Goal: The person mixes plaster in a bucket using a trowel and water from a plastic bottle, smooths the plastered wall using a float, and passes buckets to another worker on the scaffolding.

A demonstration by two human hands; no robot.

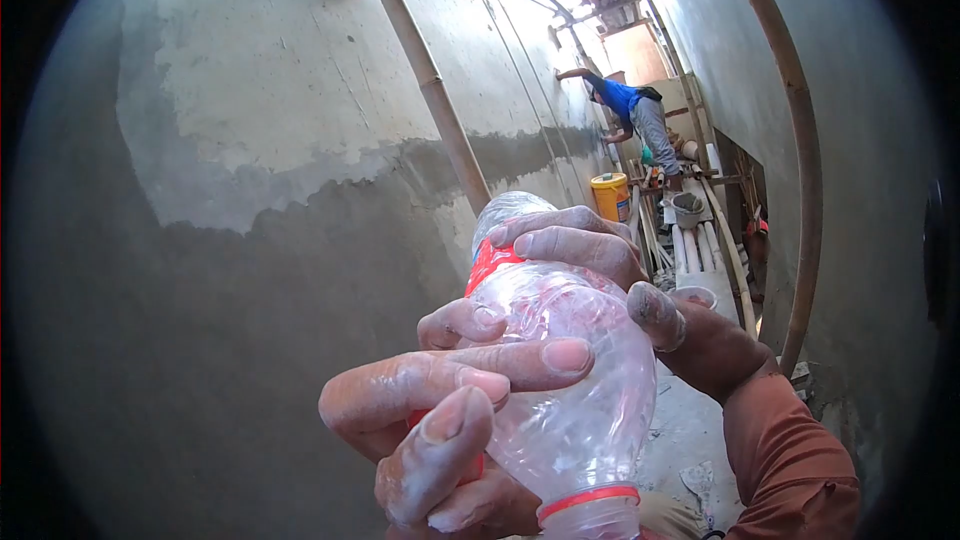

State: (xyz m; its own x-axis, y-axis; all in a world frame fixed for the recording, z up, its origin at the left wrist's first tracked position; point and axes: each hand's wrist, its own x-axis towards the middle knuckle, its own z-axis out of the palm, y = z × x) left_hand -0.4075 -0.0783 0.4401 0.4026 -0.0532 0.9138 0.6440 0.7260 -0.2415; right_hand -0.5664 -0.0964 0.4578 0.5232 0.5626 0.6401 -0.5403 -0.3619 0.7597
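Note:
A clear plastic bottle (575,410) with a red label (491,264) is tilted close to the camera, its neck toward me at the bottom. A red ring circles the neck, and no cap shows on the visible part. My right hand (640,285) is closed around the bottle's far and right side. My left hand (440,420) is beside it on the left, with fingers bent and one finger lying across the bottle. Red plastic, apparently the bottle cap (472,468), shows between the left fingers, mostly hidden. Pale dust coats both hands.
A partly wet-plastered wall (250,320) runs along the left. Bamboo poles (430,80) stand near it and on the right. Farther off, a person in blue (625,100) leans to the wall by a yellow bucket (610,197). A trowel-like tool (697,483) lies below.

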